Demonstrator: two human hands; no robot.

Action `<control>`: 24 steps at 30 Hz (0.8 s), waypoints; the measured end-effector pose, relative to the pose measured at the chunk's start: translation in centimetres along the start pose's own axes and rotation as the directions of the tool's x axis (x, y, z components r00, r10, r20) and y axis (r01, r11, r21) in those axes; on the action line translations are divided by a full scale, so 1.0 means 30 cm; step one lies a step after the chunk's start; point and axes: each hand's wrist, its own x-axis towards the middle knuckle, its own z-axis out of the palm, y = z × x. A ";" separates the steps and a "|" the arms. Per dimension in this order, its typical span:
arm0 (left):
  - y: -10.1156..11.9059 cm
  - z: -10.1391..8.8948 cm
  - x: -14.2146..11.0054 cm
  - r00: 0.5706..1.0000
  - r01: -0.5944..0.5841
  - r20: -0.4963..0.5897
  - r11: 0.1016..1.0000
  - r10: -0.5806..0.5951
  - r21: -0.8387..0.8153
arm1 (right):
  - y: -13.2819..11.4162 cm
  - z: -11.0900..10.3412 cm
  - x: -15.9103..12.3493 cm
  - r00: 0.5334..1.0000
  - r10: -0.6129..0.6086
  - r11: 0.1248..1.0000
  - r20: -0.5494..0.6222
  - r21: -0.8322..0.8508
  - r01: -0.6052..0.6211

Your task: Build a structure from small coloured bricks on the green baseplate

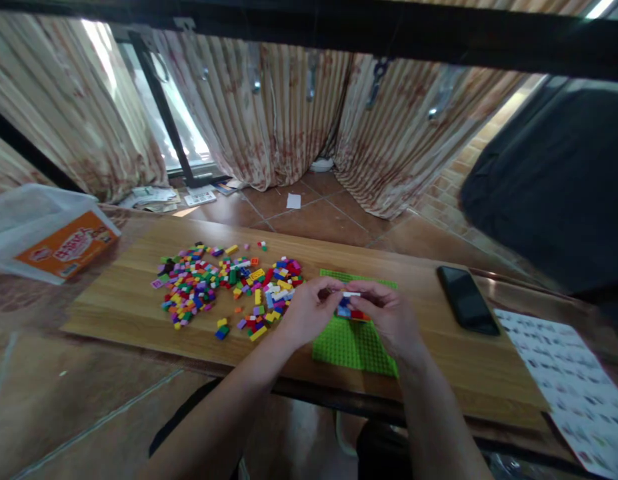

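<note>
A green studded baseplate (356,347) lies on the wooden board. Over its upper part my left hand (311,307) and my right hand (391,317) meet, fingertips closed at both ends of a small white toy brick (351,294). Just below the white brick are blue bricks (343,310) and a red brick (357,315); my fingers partly cover them. Whether the white brick is pressed onto the others I cannot tell.
Loose coloured bricks (193,287) are spread left of the baseplate. A clear plastic tub (33,227) with an orange label stands far left. On the right lie a black phone (467,300) and a printed sheet (563,380). A dark beam (309,27) crosses the top.
</note>
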 end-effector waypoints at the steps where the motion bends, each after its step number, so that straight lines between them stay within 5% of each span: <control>1: -0.002 -0.011 0.001 1.000 0.002 0.000 1.000 -0.002 0.003 | 0.006 0.010 -0.002 1.000 -0.001 1.000 -0.005 -0.022 0.000; 7: -0.011 -0.103 0.009 0.999 0.027 -0.038 0.998 -0.025 0.059 | 0.044 0.112 -0.035 0.997 -0.076 0.988 0.028 -0.132 0.079; 14: -0.041 -0.313 0.032 0.945 0.195 -0.301 0.956 -0.124 0.219 | 0.092 0.221 -0.086 0.979 -0.104 0.874 0.175 -0.453 0.174; 19: -0.037 -0.504 0.011 0.790 0.502 -0.587 0.736 -0.177 0.454 | 0.108 0.248 -0.096 0.971 -0.079 0.719 0.224 -0.662 0.212; 24: -0.032 -0.566 -0.022 0.767 0.642 -0.518 0.446 -0.379 0.624 | 0.117 0.263 -0.094 0.974 -0.054 0.597 0.221 -0.775 0.209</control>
